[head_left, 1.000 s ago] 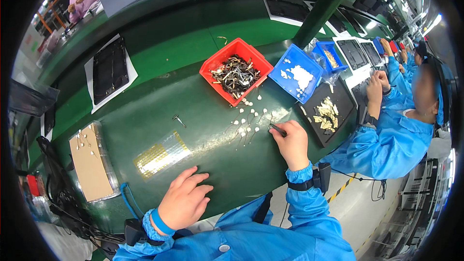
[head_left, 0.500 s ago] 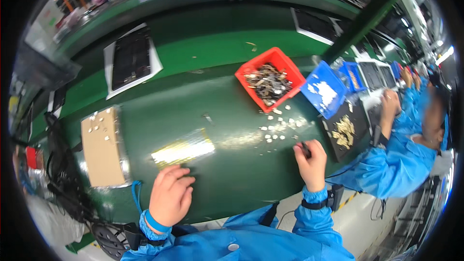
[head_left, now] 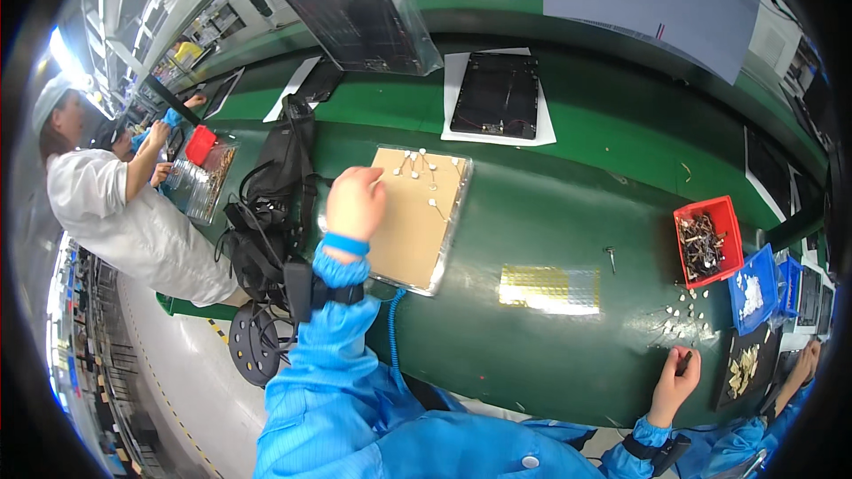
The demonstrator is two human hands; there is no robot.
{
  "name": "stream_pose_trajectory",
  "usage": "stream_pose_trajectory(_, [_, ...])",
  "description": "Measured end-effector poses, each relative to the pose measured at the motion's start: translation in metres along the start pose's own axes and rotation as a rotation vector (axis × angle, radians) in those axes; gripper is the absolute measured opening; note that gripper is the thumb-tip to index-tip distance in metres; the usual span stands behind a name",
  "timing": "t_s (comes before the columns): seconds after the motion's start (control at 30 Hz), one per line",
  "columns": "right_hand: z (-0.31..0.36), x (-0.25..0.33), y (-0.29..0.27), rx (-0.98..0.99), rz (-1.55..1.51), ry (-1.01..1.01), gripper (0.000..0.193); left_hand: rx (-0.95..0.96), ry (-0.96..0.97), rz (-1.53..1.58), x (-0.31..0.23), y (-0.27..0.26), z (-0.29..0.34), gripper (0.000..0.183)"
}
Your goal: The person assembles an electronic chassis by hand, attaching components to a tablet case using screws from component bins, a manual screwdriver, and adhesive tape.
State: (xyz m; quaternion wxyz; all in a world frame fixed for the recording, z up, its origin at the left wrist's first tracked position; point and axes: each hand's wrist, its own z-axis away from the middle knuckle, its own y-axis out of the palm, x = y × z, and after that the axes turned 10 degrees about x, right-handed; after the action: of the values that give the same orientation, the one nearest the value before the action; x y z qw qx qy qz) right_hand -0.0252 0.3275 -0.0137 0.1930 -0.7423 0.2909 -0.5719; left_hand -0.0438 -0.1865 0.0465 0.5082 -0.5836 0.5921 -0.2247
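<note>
At the left, my left hand [head_left: 355, 202] is over the left edge of a tan cardboard sheet [head_left: 406, 239], back upward, its fingertips mostly hidden. Several small white round-headed parts with thin dark stems [head_left: 422, 161] lie on the sheet's far part. My right hand [head_left: 676, 384] is closed on a small black object [head_left: 682, 361] at the near right of the table, its kind too small to make out. Just beyond that hand lie scattered small white parts [head_left: 685, 324]. Between the hands rests a shiny yellowish strip sheet [head_left: 550, 290], touched by neither.
A red bin [head_left: 731, 239] of small metal pieces stands beside a blue tray [head_left: 744, 306] of white bits. A black tray [head_left: 729, 381] holds pale pieces. Black bags [head_left: 284, 151] lie left of the cardboard. A dark flat panel [head_left: 497, 96] lies beyond. Co-workers are at both sides.
My view has swung left. My left hand has moved from near the yellowish sheet to the cardboard. My right hand still holds the small black object.
</note>
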Motion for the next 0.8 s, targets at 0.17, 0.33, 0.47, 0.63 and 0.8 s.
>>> stream_pose_trajectory(0.17, [0.001,0.0,0.002,-0.029,0.013,-0.007,0.006,0.299,-0.23,-0.129,-0.001,0.025,-0.053,0.031])
stream_pose_trajectory(0.33, [0.002,0.002,0.003,-0.047,0.02,-0.014,0.006,0.353,-0.311,-0.142,-0.006,0.034,-0.057,0.032])
stream_pose_trajectory(0.47, [0.002,0.003,0.001,-0.037,0.037,-0.034,0.006,0.296,-0.304,-0.183,-0.002,0.043,-0.057,0.021])
stream_pose_trajectory(0.63, [0.001,0.003,-0.001,-0.033,0.01,-0.008,0.005,0.185,-0.168,-0.383,-0.005,0.053,-0.055,0.018])
stream_pose_trajectory(0.8, [0.004,0.006,-0.012,-0.101,-0.05,-0.038,0.004,0.281,-0.186,-0.526,-0.014,0.052,-0.066,0.017])
